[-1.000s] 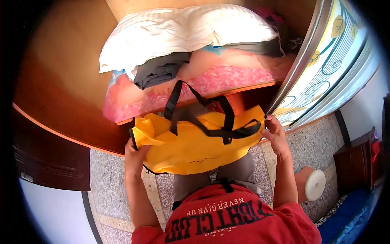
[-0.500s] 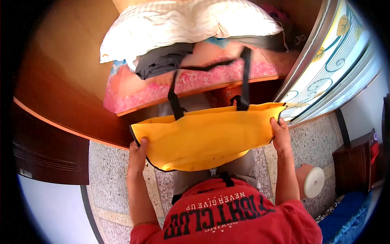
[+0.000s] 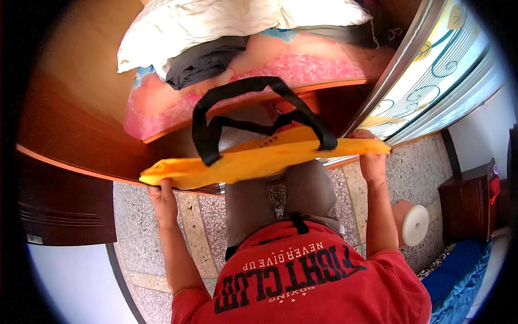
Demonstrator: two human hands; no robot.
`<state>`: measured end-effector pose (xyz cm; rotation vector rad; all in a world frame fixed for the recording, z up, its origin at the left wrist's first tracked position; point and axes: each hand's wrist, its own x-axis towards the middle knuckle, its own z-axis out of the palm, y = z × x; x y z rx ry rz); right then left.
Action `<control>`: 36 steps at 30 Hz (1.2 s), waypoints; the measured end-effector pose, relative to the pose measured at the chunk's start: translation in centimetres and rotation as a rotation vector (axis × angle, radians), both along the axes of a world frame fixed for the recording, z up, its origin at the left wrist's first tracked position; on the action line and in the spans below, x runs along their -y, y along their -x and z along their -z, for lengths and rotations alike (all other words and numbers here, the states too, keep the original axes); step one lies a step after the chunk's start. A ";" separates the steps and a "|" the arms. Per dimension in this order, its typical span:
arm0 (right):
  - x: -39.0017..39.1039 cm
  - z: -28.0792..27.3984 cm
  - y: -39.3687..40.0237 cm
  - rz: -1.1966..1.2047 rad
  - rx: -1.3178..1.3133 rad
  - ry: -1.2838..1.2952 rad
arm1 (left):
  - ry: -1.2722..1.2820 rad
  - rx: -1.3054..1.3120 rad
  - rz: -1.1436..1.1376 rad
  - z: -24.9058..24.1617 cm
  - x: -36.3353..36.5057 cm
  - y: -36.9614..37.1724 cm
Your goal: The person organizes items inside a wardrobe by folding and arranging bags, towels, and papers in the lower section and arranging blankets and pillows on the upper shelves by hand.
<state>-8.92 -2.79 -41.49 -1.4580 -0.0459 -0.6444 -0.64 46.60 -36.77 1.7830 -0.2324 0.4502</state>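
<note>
A yellow tote bag [image 3: 253, 164] with black strap handles is stretched between my two hands in front of my thighs. My left hand [image 3: 163, 202] grips its left end, thumb up against the fabric. At the opposite end, my right hand [image 3: 372, 162] is closed on the bag's right side. Both black handles [image 3: 253, 83] stand up in loops above the bag's top edge. The bag is seen nearly edge-on from above, so its front face is mostly out of sight.
Ahead is an open wardrobe shelf with a pink patterned cloth [image 3: 291, 67], folded dark clothing [image 3: 208, 59] and a white pillow [image 3: 216, 27]. A patterned sliding door [image 3: 426, 75] stands at right. A round stool [image 3: 414, 225] and a brown cabinet [image 3: 467, 202] are beyond my right arm.
The bag has tipped from showing its broad yellow face to nearly edge-on, and moved slightly up. My hands have spread farther apart. The handles now arch higher and closer together.
</note>
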 end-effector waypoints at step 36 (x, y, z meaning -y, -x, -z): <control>-3.7 14.2 3.9 0.056 -0.952 0.705 | -1.335 0.147 0.447 7.7 12.0 5.4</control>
